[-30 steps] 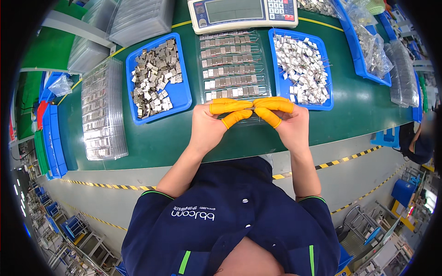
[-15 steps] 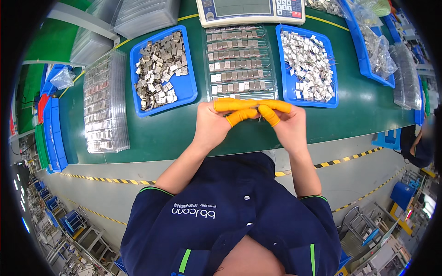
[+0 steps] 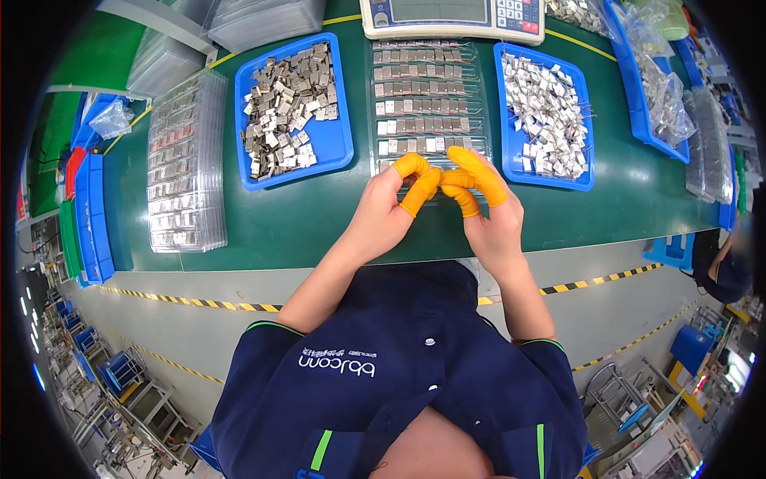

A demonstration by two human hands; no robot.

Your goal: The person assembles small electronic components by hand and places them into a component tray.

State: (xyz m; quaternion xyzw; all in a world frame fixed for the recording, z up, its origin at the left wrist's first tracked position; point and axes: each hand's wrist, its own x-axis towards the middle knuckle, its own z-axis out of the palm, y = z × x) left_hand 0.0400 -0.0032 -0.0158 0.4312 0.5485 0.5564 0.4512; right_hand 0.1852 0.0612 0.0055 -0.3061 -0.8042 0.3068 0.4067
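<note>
My left hand (image 3: 384, 209) and my right hand (image 3: 495, 219) meet over the near end of a clear plastic tray (image 3: 423, 116). Yellow finger cots cover the thumbs and forefingers. Both hands are closed in a pinch, their fingertips touching; whatever lies between them is hidden. Rows of small metal connector shells (image 3: 423, 88), with thin wires at their right ends, fill the tray. To its left, a blue tray (image 3: 339, 152) holds a heap of loose metal shells (image 3: 287, 104). On the right, another blue tray (image 3: 550, 183) carries white pieces (image 3: 546, 112) with wire leads.
A digital scale (image 3: 451, 30) stands at the back. Stacked clear trays (image 3: 187, 168) sit at the left, and more clear stacks (image 3: 267, 22) behind. At the far right are a long blue bin (image 3: 630, 100) with bagged parts and clear trays (image 3: 706, 148). The bench's front edge runs below my hands.
My fingers have gone from nearly level, stretched forefingers to a bent pinch, with the right fingertips now against the left ones. The bench items appear shifted slightly right and up in the view.
</note>
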